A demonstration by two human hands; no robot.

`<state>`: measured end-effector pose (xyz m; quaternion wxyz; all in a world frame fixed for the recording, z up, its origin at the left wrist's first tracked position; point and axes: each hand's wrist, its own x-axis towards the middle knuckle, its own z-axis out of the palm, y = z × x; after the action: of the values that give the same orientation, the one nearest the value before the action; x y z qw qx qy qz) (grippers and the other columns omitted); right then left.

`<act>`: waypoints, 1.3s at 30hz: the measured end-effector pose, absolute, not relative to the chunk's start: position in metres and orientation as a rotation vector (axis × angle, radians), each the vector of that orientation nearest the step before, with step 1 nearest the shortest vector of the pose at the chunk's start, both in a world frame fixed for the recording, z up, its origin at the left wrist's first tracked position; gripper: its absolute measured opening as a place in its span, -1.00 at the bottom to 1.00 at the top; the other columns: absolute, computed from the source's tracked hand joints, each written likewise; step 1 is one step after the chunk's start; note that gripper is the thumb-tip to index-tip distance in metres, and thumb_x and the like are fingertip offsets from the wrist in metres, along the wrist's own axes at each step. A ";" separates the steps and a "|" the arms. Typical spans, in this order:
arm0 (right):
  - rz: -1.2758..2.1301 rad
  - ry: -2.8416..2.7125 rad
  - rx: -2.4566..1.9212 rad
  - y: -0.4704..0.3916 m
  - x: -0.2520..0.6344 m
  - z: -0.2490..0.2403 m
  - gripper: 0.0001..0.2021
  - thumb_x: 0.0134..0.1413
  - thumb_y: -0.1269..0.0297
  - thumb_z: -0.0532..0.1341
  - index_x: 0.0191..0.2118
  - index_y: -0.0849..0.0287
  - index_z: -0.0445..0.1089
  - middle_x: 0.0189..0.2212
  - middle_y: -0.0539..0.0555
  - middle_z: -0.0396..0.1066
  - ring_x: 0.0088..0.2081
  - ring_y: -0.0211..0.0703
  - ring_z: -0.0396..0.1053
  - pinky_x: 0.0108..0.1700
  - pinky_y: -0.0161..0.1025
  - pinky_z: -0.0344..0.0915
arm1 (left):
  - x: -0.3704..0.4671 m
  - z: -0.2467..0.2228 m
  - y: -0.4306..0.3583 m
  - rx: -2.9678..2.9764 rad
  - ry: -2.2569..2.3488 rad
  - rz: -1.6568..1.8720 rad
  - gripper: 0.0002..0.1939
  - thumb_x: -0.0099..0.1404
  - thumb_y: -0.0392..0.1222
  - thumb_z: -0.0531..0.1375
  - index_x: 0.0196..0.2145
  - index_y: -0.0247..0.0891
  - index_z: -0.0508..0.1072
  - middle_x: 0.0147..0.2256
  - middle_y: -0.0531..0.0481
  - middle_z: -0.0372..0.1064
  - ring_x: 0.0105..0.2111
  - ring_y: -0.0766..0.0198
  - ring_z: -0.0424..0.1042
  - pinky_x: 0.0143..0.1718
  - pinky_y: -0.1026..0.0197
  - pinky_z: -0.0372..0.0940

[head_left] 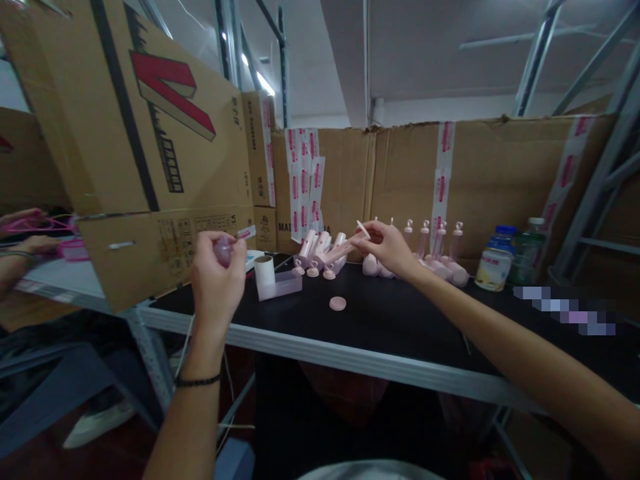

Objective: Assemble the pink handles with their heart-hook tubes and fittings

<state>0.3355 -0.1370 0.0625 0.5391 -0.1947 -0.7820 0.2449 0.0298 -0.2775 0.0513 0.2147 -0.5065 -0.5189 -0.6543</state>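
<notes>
My left hand point(219, 277) is raised over the front left of the black table, its fingers closed around a translucent purple rounded piece point(223, 252). Farther right, my right hand point(386, 248) pinches the end of a pale pink tube point(343, 251) above a pile of similar tubes point(311, 248). Small pink caps with ring tops point(329, 271) stand in front of that pile. Closer to me lies a flat pink disc point(337, 304). Between my left hand and the pile are a white cylinder point(265, 272) and a translucent purple box-like part point(286, 285).
Several pink ring-topped pieces point(441, 241) stand behind my right forearm. A labelled jar with a blue lid point(495, 260) and a green bottle point(529, 252) are at the right. Cardboard walls point(400, 173) enclose the table point(400, 320). Another person's hand point(40, 245) shows at far left.
</notes>
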 end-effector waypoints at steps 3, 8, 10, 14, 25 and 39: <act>0.458 -1.938 -0.434 -0.129 0.307 0.072 -0.63 0.07 0.05 0.40 -0.09 0.19 0.49 -0.29 0.09 0.57 -0.33 -0.15 0.50 -0.24 -0.22 0.41 | -0.001 0.043 -0.266 -1.433 -1.757 -1.626 -0.50 0.18 0.20 0.33 -0.08 -0.20 0.43 -0.16 -0.07 0.48 -0.18 0.09 0.47 -0.15 0.13 0.33; 0.357 -2.035 -0.409 -0.115 0.255 0.084 -0.59 0.01 0.11 0.43 -0.07 0.23 0.47 -0.33 0.03 0.52 -0.34 -0.20 0.42 -0.27 -0.28 0.30 | -0.018 0.027 -0.249 -1.687 -2.055 -1.546 -0.34 0.02 0.21 0.40 -0.05 -0.29 0.47 -0.27 -0.09 0.52 -0.29 0.11 0.48 -0.31 0.22 0.30; 0.331 -2.092 -0.398 -0.111 0.237 0.088 -0.59 0.01 0.12 0.43 -0.08 0.23 0.46 -0.34 0.01 0.50 -0.34 -0.21 0.39 -0.26 -0.29 0.27 | -0.015 0.022 -0.247 -1.812 -2.100 -1.630 -0.37 0.01 0.17 0.41 -0.08 -0.31 0.49 -0.43 0.00 0.47 -0.49 0.22 0.40 -0.49 0.27 0.21; 0.260 -2.212 -0.375 -0.105 0.211 0.090 -0.62 0.01 0.18 0.45 -0.08 0.25 0.48 -0.34 0.00 0.48 -0.32 -0.22 0.38 -0.24 -0.31 0.21 | -0.013 0.014 -0.244 -1.943 -2.225 -1.634 -0.36 0.08 0.16 0.36 0.00 -0.32 0.48 -0.61 0.14 0.32 -0.74 0.35 0.12 -0.71 0.30 -0.02; 0.108 -2.470 -0.453 -0.097 0.196 0.083 -0.60 0.05 0.26 0.46 0.01 0.29 0.51 -0.35 0.03 0.52 -0.29 -0.17 0.43 -0.26 -0.32 0.14 | -0.030 0.002 -0.231 -2.068 -2.142 -1.555 -0.38 0.16 0.19 0.31 0.04 -0.29 0.49 -0.53 0.11 0.36 -0.75 0.36 0.16 -0.77 0.31 0.02; 0.073 -2.539 -0.367 -0.084 0.188 0.061 -0.54 0.10 0.27 0.42 0.12 0.21 0.45 -0.16 0.10 0.57 -0.16 -0.10 0.49 -0.11 -0.26 0.25 | -0.022 0.008 -0.239 -1.993 -2.223 -1.600 -0.37 0.06 0.13 0.38 0.01 -0.29 0.50 -0.61 0.15 0.28 -0.73 0.33 0.16 -0.72 0.31 0.03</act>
<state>0.1884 -0.0838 0.0610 0.2837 -0.1372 -0.9486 0.0273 -0.0218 -0.2390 0.0081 -0.1226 -0.5839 -0.6513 -0.4688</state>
